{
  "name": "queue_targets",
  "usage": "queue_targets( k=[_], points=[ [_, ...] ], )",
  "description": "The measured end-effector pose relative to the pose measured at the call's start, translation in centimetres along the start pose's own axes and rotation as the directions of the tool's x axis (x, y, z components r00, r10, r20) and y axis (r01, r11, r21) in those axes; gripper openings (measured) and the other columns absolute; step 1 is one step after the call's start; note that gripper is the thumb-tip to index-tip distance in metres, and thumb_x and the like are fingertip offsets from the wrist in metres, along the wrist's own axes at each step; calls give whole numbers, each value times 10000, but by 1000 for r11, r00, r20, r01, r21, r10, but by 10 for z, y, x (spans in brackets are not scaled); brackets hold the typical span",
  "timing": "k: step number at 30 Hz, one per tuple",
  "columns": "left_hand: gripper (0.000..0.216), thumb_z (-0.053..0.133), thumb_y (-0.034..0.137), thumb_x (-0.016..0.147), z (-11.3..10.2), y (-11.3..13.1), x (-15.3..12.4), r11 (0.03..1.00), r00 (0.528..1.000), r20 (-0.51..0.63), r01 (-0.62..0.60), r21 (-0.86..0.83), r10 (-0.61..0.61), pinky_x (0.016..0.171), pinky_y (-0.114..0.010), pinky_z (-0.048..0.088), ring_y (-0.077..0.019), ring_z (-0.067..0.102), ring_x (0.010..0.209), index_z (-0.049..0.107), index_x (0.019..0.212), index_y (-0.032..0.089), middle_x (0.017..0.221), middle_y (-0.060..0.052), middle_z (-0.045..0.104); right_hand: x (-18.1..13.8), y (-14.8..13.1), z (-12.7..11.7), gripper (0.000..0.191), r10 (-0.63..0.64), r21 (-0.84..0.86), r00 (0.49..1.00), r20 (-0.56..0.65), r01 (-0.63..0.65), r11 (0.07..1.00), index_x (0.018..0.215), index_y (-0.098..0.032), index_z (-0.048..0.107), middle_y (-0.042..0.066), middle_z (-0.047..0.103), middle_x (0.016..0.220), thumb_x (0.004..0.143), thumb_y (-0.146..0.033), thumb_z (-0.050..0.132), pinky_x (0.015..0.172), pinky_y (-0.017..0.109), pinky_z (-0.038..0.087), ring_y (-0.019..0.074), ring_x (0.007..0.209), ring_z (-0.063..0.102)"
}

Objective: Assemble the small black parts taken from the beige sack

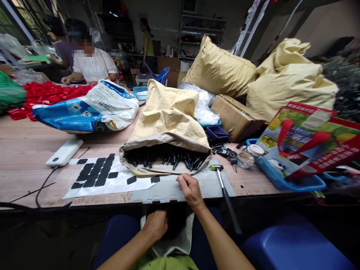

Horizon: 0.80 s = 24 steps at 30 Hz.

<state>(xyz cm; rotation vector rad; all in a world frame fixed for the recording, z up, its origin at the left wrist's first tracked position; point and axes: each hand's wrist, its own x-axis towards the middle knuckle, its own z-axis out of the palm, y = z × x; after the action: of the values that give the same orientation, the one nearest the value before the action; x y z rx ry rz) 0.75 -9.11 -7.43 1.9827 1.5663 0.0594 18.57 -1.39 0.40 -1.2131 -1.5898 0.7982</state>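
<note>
Head view shows our right hand (190,190) resting on the grey metal plate (168,189) at the near edge of the table (25,150), its fingers curled down, fingertips pinching at the plate's surface; whether something small sits between them we cannot tell. Our left hand (155,224) lies below the plate, in our lap, fingers closed loosely on a white bag (180,240) holding something dark.

We judge the plate stiff, thin and fairly light, with hard edges, best taken by its long near edge. Its long axis runs left to right, along the table edge.

Just behind the plate lies the open paper sack (167,123), its mouth towards us, full of black parts (168,159). Left of the plate sits a white sheet with black pads (97,174); right of it, a hammer (225,187).
</note>
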Motion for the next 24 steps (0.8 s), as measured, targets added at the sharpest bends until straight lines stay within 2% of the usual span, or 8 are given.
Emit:
queue_targets(
  k=[3,7,9,11,13,15,19,24],
  points=[
    [461,581,148,824,-13,3,-8,1000,999,41,-11,-12,12,922,-414,502,-322,663,1161,604,1273,248,1260,-134,692,1,1,0,318,-5,-8,1000,2,5,1000,806,-189,688,30,636,732,981,-376,501,673,280,446,175,723,588],
    [179,644,307,827,-54,29,-29,991,985,130,-103,-85,113,775,-324,505,-261,709,928,710,985,255,957,-54,758,2,1,0,320,-19,-30,1000,18,20,999,803,-182,685,25,629,726,983,-378,506,665,265,437,169,724,580],
    [165,615,377,876,-82,39,-29,974,989,-9,-146,-173,147,703,-280,478,-202,686,794,716,910,251,833,-22,741,2,0,1,322,-25,-51,999,20,26,998,794,-179,682,21,614,710,982,-378,513,664,262,431,166,717,572],
    [217,571,383,914,-112,38,-14,960,962,-265,-138,-243,72,692,-270,468,-169,652,713,721,965,235,788,-19,726,2,-1,1,325,-28,-76,999,21,30,997,774,-178,675,17,598,694,979,-377,520,661,261,425,163,705,563],
    [232,553,337,913,-142,26,10,963,863,-501,-83,-258,-60,737,-275,485,-171,657,755,711,1030,214,855,-36,738,2,-2,2,323,-33,-92,999,19,34,995,751,-180,663,13,589,684,973,-372,530,657,259,420,161,695,556],
    [253,546,299,890,-168,7,38,970,767,-611,58,-238,-195,773,-295,500,-199,674,824,701,1053,183,917,-72,742,2,-3,2,316,-37,-95,999,12,38,995,736,-181,654,11,586,677,966,-365,539,651,257,415,159,688,553],
    [265,540,320,856,-198,-19,76,915,751,-530,377,-144,-393,776,-364,502,-308,697,906,730,908,142,890,-158,749,2,-2,2,310,-40,-90,999,1,40,995,733,-178,659,7,584,665,960,-354,542,649,256,416,155,671,552],
    [297,598,441,787,-198,-14,85,865,767,-414,487,-122,-490,715,-391,499,-374,700,950,742,837,186,943,-174,760,2,-2,2,307,-58,-93,998,-14,56,994,732,-173,672,17,613,683,955,-344,548,659,258,428,157,682,576]
  ],
)
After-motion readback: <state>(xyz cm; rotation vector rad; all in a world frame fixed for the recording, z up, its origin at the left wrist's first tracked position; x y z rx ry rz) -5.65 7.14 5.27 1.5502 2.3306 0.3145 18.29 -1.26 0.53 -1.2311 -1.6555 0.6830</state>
